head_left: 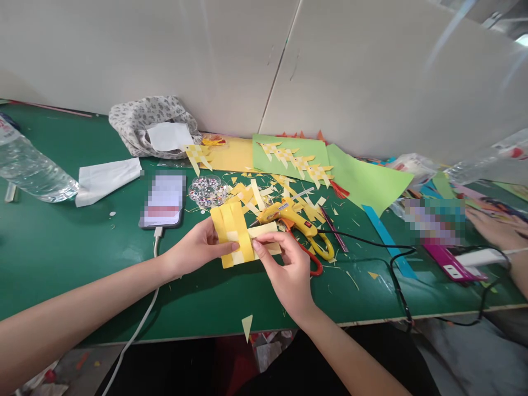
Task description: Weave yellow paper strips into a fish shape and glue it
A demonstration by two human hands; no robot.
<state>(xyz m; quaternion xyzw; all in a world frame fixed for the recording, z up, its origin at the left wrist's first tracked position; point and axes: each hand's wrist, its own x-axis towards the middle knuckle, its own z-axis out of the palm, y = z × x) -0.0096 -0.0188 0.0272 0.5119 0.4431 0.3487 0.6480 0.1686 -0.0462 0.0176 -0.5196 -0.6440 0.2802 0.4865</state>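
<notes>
A small printed label sits on the body of the yellow plastic glue gun [304, 223] right of centre, but its lettering is too small to read. The clear plastic water bottle [39, 168] at the far left has red marks near its upper end, not legible. The screen of the dark-edged smartphone [163, 201], left of centre, is pixelated, and so is a patch at the right above a magenta object [443, 257].

In the middle of the frame, held above the dark green tabletop [103, 308], is a partly woven piece of yellow paper strips [231, 217]. Broad bright-yellow bands run roughly up and down it, crossed by paler cream-yellow strips whose ends stick out to the right. The weave looks loose, and its upper edge appears folded.

The left hand [198, 247] is partly closed on the piece's left side, its thumb lying across the front and its other fingers largely hidden behind. The right hand [289, 269] is curled, thumb and index fingertip nearly together at the right-hand yellow band, over the pale strips; whether they grip the band or a strip cannot be told.

The glue gun's nozzle points at the piece's right edge; contact is unclear. Scissors with orange-red handles [317, 267] lie partly hidden under the gun. Yellow paper scraps [256, 192] are scattered behind the piece.
</notes>
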